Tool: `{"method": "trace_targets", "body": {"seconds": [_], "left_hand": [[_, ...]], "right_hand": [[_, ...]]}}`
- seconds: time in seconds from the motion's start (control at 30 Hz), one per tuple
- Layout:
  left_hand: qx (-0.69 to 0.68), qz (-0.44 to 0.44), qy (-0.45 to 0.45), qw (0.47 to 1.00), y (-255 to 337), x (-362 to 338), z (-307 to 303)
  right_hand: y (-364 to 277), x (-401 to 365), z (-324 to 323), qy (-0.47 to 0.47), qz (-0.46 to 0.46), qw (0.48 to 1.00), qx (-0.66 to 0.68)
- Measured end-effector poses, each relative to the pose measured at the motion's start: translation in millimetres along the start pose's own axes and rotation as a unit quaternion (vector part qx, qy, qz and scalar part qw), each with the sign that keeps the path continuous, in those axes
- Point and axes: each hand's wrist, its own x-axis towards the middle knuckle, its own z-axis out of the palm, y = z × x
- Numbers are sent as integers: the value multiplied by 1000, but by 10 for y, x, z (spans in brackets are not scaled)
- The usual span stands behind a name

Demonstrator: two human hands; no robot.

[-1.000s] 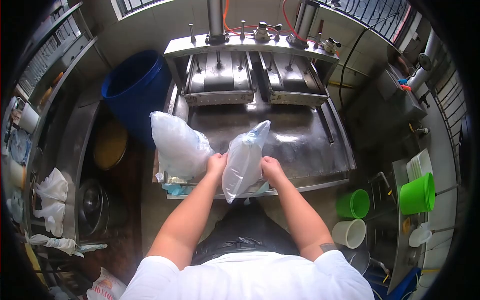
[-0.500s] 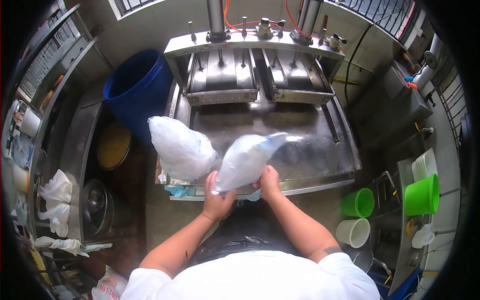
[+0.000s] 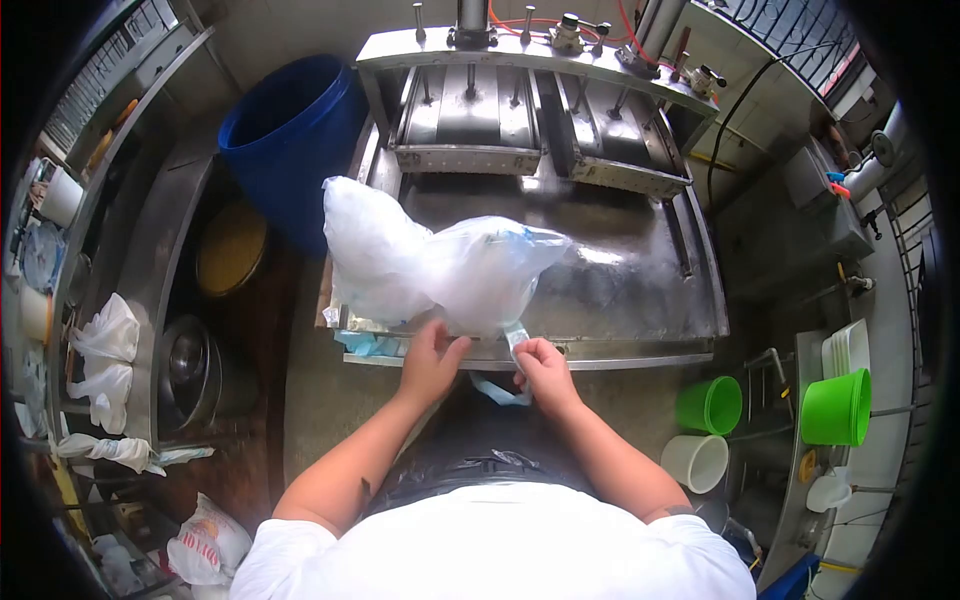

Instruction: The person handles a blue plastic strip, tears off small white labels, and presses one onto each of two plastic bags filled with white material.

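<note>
Steel tabletop (image 3: 620, 285), front edge: a plump bag (image 3: 485, 275) seems to lean for support on a second bag (image 3: 372, 240) near the left corner. Our right hand (image 3: 547, 374) pinches a bluish strip (image 3: 515, 335); our left hand (image 3: 430, 364) is spread.

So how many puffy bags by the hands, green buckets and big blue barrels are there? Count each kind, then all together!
Puffy bags: 2
Green buckets: 2
Blue barrel: 1
Total: 5
</note>
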Motion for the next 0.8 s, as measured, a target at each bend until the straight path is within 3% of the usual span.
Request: {"method": "trace_targets", "body": {"seconds": [0.03, 0.07, 0.1, 0.17, 0.23, 0.37, 0.43, 0.5, 0.6, 0.67, 0.8], "left_hand": [[-1, -4, -1, 1000, 2, -38, -33], [-118, -142, -115, 976, 56, -84, -80], [-231, -273, -224, 907, 141, -144, -126], [-302, -288, -234, 878, 421, -267, -202], [-406, -214, -262, 849, 576, -286, -271], [-400, -108, -207, 886, 819, -311, -411], [-422, -113, -194, 879, 1013, -370, -488], [-243, -9, -182, 953, 1059, -418, -488], [-294, 0, -141, 945, 1020, -440, -474], [-323, -15, -147, 935, 1036, -414, -520], [-369, -37, -169, 913, 1134, -414, -595]], "right_hand": [[-96, -143, 8, 0, 4, 1000, -1], [-180, -278, 15, -53, -12, 998, -37], [-253, -403, 25, -106, -28, 991, -73], [-411, -578, 134, -140, -25, 988, -53], [-565, -689, 272, -119, -67, 990, -41], [-715, -765, 424, -84, -92, 992, -14], [-775, -813, 480, -72, -95, 993, -15], [-826, -839, 493, -59, -99, 993, -17], [-873, -837, 469, -99, -75, 992, -9], [-873, -816, 421, -166, 8, 980, 107], [-912, -871, 487, -167, -28, 977, 127]]}}
